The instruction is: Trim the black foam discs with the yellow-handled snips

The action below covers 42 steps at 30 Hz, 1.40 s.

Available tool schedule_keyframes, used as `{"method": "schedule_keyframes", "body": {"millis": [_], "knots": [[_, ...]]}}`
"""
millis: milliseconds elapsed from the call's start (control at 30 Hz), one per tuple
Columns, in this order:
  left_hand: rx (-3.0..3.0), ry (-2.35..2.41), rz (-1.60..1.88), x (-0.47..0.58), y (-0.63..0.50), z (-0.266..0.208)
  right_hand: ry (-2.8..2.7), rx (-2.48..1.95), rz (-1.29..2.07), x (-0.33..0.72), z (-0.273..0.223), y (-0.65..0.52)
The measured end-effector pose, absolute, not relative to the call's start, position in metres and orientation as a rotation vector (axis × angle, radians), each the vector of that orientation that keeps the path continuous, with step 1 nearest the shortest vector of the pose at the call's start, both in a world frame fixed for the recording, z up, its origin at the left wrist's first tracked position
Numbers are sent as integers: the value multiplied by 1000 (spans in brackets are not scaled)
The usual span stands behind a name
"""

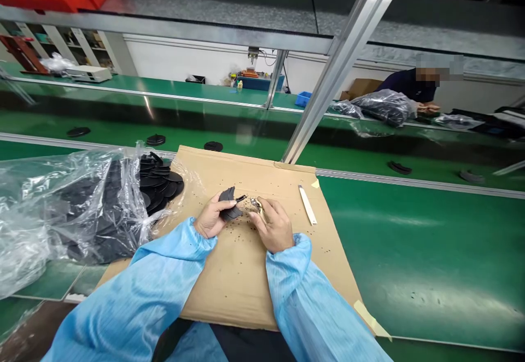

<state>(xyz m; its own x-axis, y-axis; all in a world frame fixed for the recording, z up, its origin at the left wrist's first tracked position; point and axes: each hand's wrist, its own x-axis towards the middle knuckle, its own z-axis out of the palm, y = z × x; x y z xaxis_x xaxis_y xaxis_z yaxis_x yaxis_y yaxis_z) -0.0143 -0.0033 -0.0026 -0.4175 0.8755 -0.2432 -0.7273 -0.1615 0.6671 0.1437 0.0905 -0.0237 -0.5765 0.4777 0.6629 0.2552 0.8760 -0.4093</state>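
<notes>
My left hand point(210, 217) is closed on a black plastic part point(230, 203), with a thin prong pointing right from it. Close by on the right, my right hand point(274, 224) grips small nippers point(257, 204). Their shiny metal head faces the black part, a small gap away, and the fingers cover most of the handles. Under both hands lies a cardboard sheet point(229, 296) sprinkled with small black scraps. A white-handled knife point(307, 205) rests on the cardboard, right of my right hand.
At left, a clear plastic bag point(102, 203) spills black round parts point(162, 184). Beyond the cardboard, several black parts point(213, 146) lie spaced along the green belt point(254, 132). A metal post point(344, 61) rises behind the cardboard. A co-worker point(410, 86) is at the far right.
</notes>
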Motion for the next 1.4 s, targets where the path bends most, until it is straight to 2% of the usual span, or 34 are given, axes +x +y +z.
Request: {"method": "schedule_keyframes", "body": {"millis": [1000, 1400], "knots": [[335, 894, 1714, -21, -7, -2, -2266, -392, 467, 148, -19, 92], [255, 981, 1680, -22, -10, 5, -2370, -268, 344, 151, -12, 94]]}}
